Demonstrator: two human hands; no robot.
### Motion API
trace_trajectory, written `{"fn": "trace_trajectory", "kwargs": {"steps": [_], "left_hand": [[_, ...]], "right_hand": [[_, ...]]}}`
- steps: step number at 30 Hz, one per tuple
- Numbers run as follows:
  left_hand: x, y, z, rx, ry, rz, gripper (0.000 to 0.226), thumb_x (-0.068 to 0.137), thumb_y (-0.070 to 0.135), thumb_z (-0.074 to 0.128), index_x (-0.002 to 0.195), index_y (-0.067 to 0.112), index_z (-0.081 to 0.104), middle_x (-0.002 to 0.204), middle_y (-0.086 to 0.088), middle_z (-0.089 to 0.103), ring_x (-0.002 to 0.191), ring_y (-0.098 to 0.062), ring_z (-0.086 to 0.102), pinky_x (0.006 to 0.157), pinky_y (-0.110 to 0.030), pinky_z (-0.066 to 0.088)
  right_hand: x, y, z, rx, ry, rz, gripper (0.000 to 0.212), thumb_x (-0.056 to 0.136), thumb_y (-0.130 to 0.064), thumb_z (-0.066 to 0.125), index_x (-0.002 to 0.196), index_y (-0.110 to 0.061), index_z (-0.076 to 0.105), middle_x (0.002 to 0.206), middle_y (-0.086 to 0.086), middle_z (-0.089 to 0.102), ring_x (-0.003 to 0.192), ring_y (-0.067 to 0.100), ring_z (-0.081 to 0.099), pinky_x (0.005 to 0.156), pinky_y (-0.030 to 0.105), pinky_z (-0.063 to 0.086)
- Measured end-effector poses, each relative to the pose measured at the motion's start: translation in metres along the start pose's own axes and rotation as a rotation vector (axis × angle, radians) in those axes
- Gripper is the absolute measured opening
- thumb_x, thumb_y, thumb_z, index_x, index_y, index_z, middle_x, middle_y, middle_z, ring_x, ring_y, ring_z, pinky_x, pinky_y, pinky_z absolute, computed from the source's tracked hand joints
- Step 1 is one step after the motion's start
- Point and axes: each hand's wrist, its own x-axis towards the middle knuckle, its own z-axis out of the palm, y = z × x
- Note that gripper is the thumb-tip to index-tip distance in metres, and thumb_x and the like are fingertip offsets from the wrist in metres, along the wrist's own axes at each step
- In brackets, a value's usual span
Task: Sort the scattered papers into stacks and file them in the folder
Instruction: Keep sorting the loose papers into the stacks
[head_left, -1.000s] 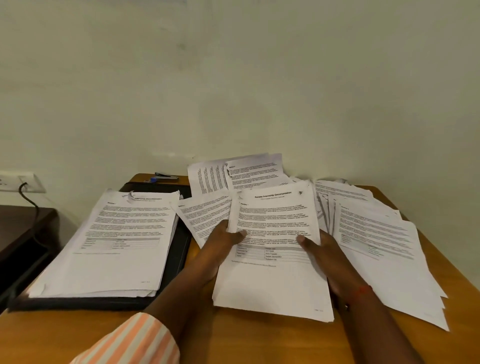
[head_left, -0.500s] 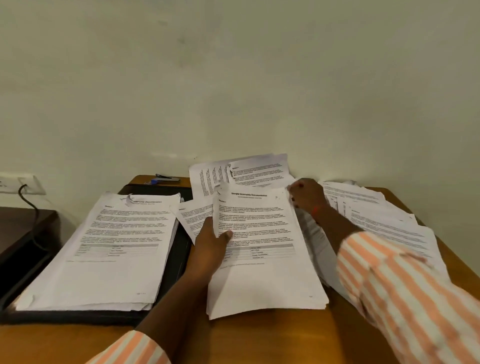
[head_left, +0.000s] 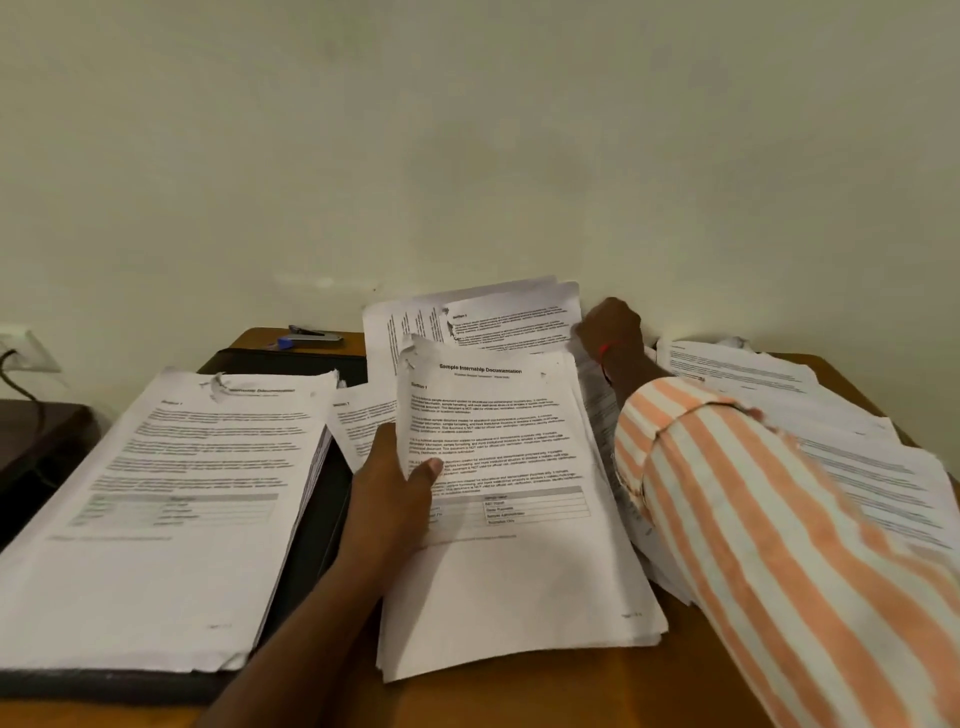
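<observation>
Head view: the left hand (head_left: 395, 499) grips the left edge of a bundle (head_left: 519, 561) headed "Sample Internship Documentation", thumb on top, with its near end resting on the worktop (head_left: 571, 691). The right hand (head_left: 613, 327) has reached farther than half a second ago and is now near the wall, at the right edge of the far sheets (head_left: 498, 312). Its fingers are curled, but whether they pinch a sheet cannot be told. The bundle has barely shifted. A sorted stack (head_left: 171, 493) lies on the black folder (head_left: 291, 359) at left. Scattered papers (head_left: 857, 467) spread at right beyond the striped sleeve (head_left: 753, 519). A stapler (head_left: 311, 339) lies far left.
</observation>
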Motion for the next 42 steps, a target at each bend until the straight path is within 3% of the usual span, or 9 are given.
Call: {"fn": "trace_trajectory", "kwargs": {"steps": [6,13,17,20,24,31,36,39,42], "left_hand": [[-0.006,0.004,-0.001,0.013,-0.006,0.007,0.028,0.101,0.015,0.061,0.123,0.028,0.049,0.119,0.011,0.060,0.100,-0.005,0.059,0.068,-0.007,0.043],[-0.016,0.019,-0.005,-0.138,-0.018,0.037,0.029,0.101,0.017,0.061,0.124,0.032,0.052,0.113,0.020,0.065,0.099,-0.001,0.065,0.080,-0.019,0.056],[-0.021,0.024,-0.008,-0.338,-0.070,-0.016,0.038,0.099,0.017,0.064,0.136,0.027,0.056,0.123,0.012,0.070,0.110,-0.005,0.068,0.087,-0.022,0.057],[-0.020,0.026,-0.009,-0.425,-0.076,-0.067,0.040,0.098,0.013,0.065,0.136,0.021,0.059,0.124,0.005,0.072,0.114,-0.016,0.068,0.097,-0.040,0.056],[-0.013,0.026,-0.016,-0.488,-0.038,-0.086,0.041,0.098,0.010,0.065,0.137,0.019,0.060,0.124,0.002,0.072,0.117,-0.019,0.067,0.104,-0.045,0.051],[-0.022,0.029,-0.009,-0.385,-0.104,-0.023,0.041,0.097,0.013,0.066,0.137,0.021,0.058,0.126,0.006,0.070,0.116,-0.011,0.065,0.105,-0.039,0.050],[-0.028,0.024,-0.001,-0.232,-0.156,-0.019,0.032,0.098,0.025,0.066,0.118,0.048,0.057,0.117,0.024,0.065,0.108,0.000,0.062,0.094,-0.028,0.051],[-0.029,0.029,0.006,-0.297,-0.201,-0.057,0.034,0.099,0.018,0.065,0.127,0.036,0.059,0.118,0.020,0.068,0.104,-0.002,0.066,0.083,-0.013,0.049],[-0.027,0.030,0.008,-0.389,-0.271,-0.122,0.031,0.100,0.013,0.063,0.129,0.024,0.064,0.117,0.008,0.075,0.106,-0.011,0.072,0.082,-0.020,0.056]], "right_hand": [[-0.018,-0.019,-0.029,0.165,0.034,-0.231,0.006,0.087,-0.017,0.064,0.084,-0.020,0.068,0.097,0.005,0.072,0.096,0.030,0.064,0.077,0.023,0.037],[-0.050,-0.089,-0.147,0.492,0.415,-0.418,0.015,0.095,-0.007,0.042,0.093,-0.019,0.051,0.081,0.000,0.061,0.073,0.016,0.053,0.064,0.024,0.038],[-0.073,-0.078,-0.204,0.425,0.619,-0.395,0.015,0.100,-0.014,0.035,0.103,-0.013,0.050,0.082,0.000,0.056,0.073,0.017,0.048,0.063,0.029,0.034],[-0.091,-0.040,-0.216,0.375,0.589,-0.334,0.013,0.103,-0.020,0.037,0.099,-0.018,0.050,0.082,0.003,0.057,0.074,0.020,0.051,0.063,0.029,0.034],[-0.128,0.020,-0.195,0.364,0.520,-0.186,0.014,0.105,-0.020,0.045,0.105,-0.012,0.056,0.082,0.008,0.060,0.078,0.025,0.055,0.065,0.029,0.034],[-0.219,0.090,-0.121,0.433,0.371,-0.048,0.023,0.106,-0.032,0.048,0.107,-0.013,0.061,0.085,0.000,0.063,0.079,0.021,0.059,0.064,0.029,0.040],[-0.247,0.073,-0.111,0.506,0.269,-0.145,0.015,0.104,-0.030,0.052,0.102,-0.019,0.062,0.087,-0.005,0.066,0.075,0.002,0.059,0.067,0.018,0.045],[-0.256,0.064,-0.115,0.552,0.158,-0.170,0.013,0.104,-0.029,0.052,0.099,-0.021,0.062,0.089,-0.002,0.068,0.080,0.009,0.062,0.070,0.025,0.048],[-0.262,0.061,-0.114,0.596,0.091,-0.119,0.015,0.104,-0.021,0.052,0.096,-0.020,0.064,0.085,-0.005,0.070,0.076,0.007,0.063,0.066,0.022,0.049]]}}
